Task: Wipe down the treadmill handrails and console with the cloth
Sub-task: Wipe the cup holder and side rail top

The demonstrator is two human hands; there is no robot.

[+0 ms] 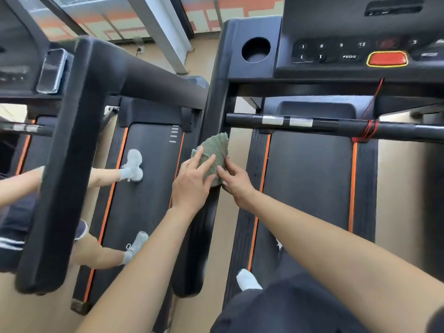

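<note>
A green cloth (215, 150) is draped over the black left handrail (204, 236) of my treadmill. My left hand (192, 186) lies on the cloth with its fingers spread and mostly straight, pressing it against the rail. From the right side, my right hand (236, 183) pinches the cloth's edge with fingertips and thumb. The console (336, 32) is at the upper right, with number buttons and a red stop button (387, 58). A black crossbar (336, 124) with silver sensor plates runs below the console.
A round cup holder (256, 49) sits left of the console. A red cord (368, 131) is wound around the crossbar. Another person stands on the neighbouring treadmill (149, 188) to the left; its thick handrail (69, 164) is close by. My white-socked foot (247, 280) rests on the belt.
</note>
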